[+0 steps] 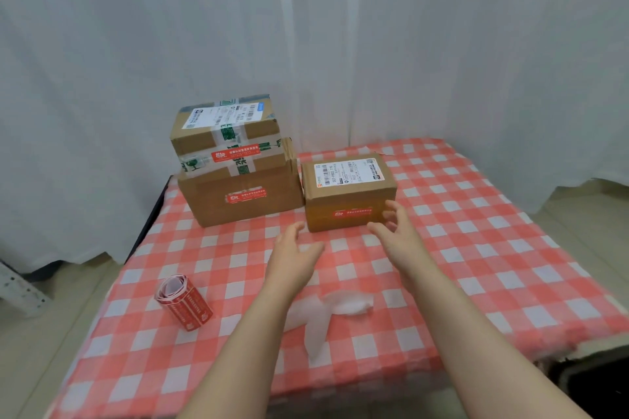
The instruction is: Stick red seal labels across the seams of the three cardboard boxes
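Three cardboard boxes stand at the back of the table. A large box carries a red seal label on its front. On top of it sits a taped box with a red label at its lower front edge. To the right is a smaller box with a red label across its front. My left hand hovers with fingers relaxed in front of the boxes, holding nothing. My right hand has loosely spread fingers beside the smaller box's front right corner. A roll of red labels lies at the front left.
A red-and-white checked cloth covers the table. Peeled white backing strips lie between my forearms. White curtains hang behind. The table's edges fall away at left, right and front.
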